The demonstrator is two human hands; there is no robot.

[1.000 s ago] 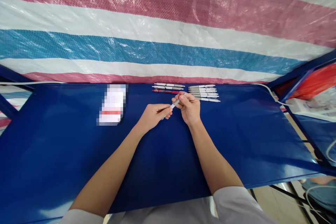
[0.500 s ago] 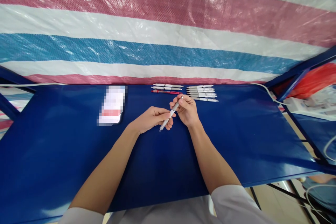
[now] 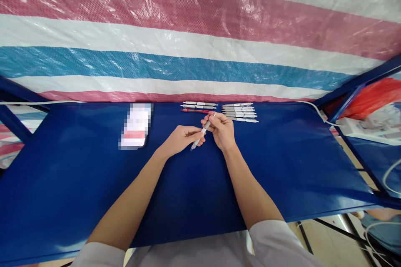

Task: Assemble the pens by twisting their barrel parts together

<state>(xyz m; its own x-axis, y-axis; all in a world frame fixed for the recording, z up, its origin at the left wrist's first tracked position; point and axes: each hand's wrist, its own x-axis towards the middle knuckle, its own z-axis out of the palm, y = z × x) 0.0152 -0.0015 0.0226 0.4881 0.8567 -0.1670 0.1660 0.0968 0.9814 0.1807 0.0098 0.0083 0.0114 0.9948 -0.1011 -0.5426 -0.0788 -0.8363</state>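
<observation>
Pen, grey-barrelled, held slantwise between both hands just above the blue surface. Right hand pinching the upper end near the clicker, fingers curled round the barrel. Left hand closed lightly on the lower part, thumb and forefinger pressed together about it, tip poking out below toward the body. Looks like checking or working the mechanism, judging by the grip at each end.

Beyond the right hand, touching the far edge of the surface: row of white pens, laid parallel and close. Beyond the gap between the hands: smaller group of white pens with one red pen nearest. Well off to the left of the left hand: flat packet, blurred, contents not readable. Striped tarpaulin behind everything.

To do this step well: keep lower grip steady and let the upper fingers do the work; hold barrel clear of the surface; avoid squeezing near the tip, where slipping seems likeliest. Keep elbows in, away from sorted rows.
</observation>
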